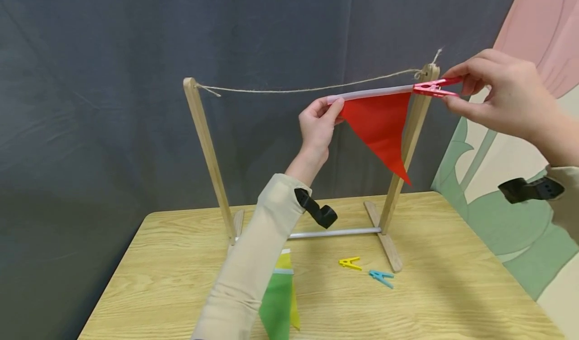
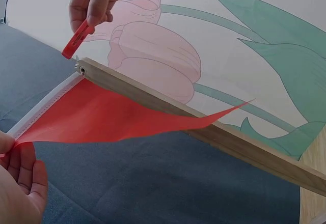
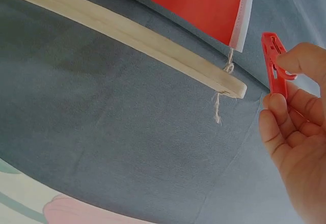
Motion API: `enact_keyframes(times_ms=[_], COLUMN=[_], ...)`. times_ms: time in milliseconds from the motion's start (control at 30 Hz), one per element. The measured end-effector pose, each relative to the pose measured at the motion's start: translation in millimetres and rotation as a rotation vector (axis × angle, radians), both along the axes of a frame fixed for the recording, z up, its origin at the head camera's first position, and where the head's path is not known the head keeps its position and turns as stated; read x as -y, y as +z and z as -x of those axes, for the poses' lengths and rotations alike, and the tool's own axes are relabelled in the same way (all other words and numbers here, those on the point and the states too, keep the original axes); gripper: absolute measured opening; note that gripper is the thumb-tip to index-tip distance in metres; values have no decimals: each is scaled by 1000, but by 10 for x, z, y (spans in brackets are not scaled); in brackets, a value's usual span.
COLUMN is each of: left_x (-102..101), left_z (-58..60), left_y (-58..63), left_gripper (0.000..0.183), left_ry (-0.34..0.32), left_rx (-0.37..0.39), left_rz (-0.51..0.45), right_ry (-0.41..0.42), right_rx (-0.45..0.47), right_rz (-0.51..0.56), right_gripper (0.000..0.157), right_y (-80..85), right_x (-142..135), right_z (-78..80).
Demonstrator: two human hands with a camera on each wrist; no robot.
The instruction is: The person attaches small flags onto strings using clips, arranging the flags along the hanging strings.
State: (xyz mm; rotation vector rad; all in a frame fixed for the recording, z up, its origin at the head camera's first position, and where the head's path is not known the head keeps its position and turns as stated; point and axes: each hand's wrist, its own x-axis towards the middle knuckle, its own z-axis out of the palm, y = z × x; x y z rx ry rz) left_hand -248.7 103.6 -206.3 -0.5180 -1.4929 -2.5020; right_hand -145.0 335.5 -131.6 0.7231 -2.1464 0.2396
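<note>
My left hand (image 1: 316,129) pinches the left end of the white top band of a red triangular pennant (image 1: 382,124), whose point hangs down. The pennant is just below a string (image 1: 289,91) tied between two wooden posts. In my right hand (image 1: 506,91), thumb and fingers pinch a red clothespin (image 1: 431,87) by its handles. From the head it overlaps the pennant's right corner, but both wrist views show the clothespin (image 3: 275,63) apart from the pennant (image 3: 198,5). The clothespin is near the top of the right post (image 2: 153,94).
A yellow clothespin (image 1: 350,263) and a blue clothespin (image 1: 381,277) lie on the wooden table (image 1: 429,300). Green (image 1: 277,305) and yellow (image 1: 295,310) pennants overlap beside my left sleeve. The stand's left post (image 1: 210,164) and lower white rod (image 1: 334,233) are behind my arm.
</note>
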Motion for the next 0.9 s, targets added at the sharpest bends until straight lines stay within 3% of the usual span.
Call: enact_keyframes(times_ms=[367, 900], left_x=[-90, -213], left_z=[10, -4], left_y=[65, 144], left_gripper=[18, 18], left_ry=[10, 15], left_rx=[25, 29], left_rz=[-34, -65], right_ry=[-90, -167], right_rx=[2, 78], right_rz=[-152, -230], right_gripper=[25, 28], right_y=[269, 506], right_x=[39, 140], right_z=[59, 115])
